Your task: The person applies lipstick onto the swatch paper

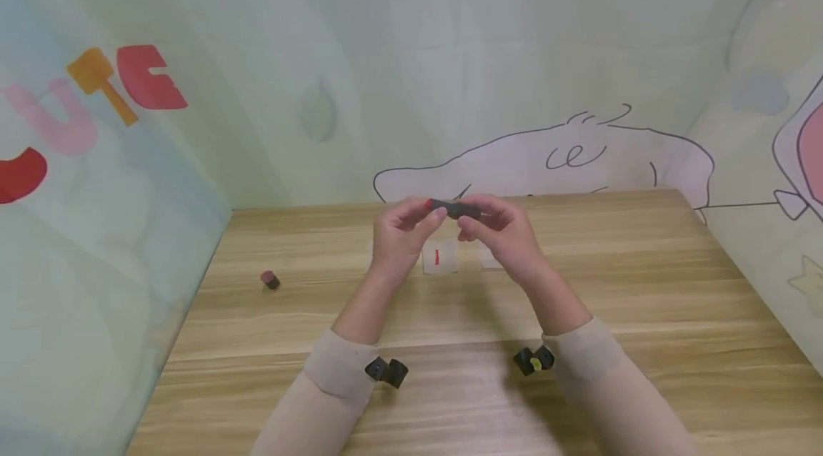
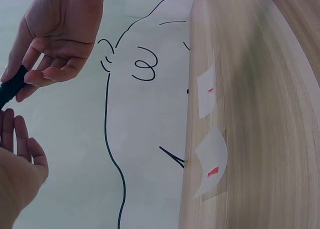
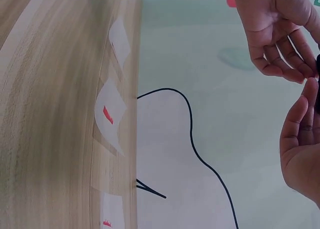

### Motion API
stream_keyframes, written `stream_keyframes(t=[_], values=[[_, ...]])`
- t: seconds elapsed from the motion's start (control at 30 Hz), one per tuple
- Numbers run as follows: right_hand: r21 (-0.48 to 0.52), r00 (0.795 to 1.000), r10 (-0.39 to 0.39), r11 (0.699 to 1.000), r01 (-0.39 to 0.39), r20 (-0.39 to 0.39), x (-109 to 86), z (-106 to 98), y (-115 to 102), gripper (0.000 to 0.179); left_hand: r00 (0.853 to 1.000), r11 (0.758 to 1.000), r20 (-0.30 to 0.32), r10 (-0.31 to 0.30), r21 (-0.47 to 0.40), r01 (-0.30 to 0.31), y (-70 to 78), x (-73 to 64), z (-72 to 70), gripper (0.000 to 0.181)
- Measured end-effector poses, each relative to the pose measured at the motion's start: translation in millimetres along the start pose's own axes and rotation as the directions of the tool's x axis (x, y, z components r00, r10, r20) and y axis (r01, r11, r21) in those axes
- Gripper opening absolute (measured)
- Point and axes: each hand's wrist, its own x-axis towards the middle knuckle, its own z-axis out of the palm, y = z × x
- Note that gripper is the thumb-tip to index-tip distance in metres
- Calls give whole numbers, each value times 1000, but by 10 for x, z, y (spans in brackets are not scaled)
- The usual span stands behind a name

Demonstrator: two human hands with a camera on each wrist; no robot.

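A black lipstick (image 1: 455,209) with a red tip at its left end is held up in front of me, above the far part of the table. My left hand (image 1: 400,236) pinches it near the red tip, between thumb and fingers. At the black end, my right hand (image 1: 506,236) grips it the same way. The left wrist view catches only part of the lipstick (image 2: 12,86) at its edge. Below the hands lie white paper pieces; the middle paper (image 1: 441,264) bears a red mark, and the hands partly cover those at either side.
A small dark cylinder (image 1: 270,279) with a reddish end lies at the table's left. In the right wrist view, another marked paper (image 3: 114,209) lies along the wooden table's (image 1: 308,241) back edge. A printed curtain (image 1: 270,84) hangs behind and beside the table.
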Motion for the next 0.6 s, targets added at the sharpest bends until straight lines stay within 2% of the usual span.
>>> stream_keyframes(t=[0.2, 0.47, 0.6], values=[[-3, 1000, -16, 1000, 16, -23, -6, 47, -2, 27, 999, 1000, -32, -10, 16, 10, -3, -27, -11, 14], [-52, 996, -52, 997, 48, -68, -26, 116, 18, 31, 992, 995, -89, -85, 48, 89, 8, -93, -29, 22], [-21, 997, -38, 999, 36, -73, -38, 127, 27, 32, 992, 992, -62, -113, 55, 116, 12, -114, -75, 24]])
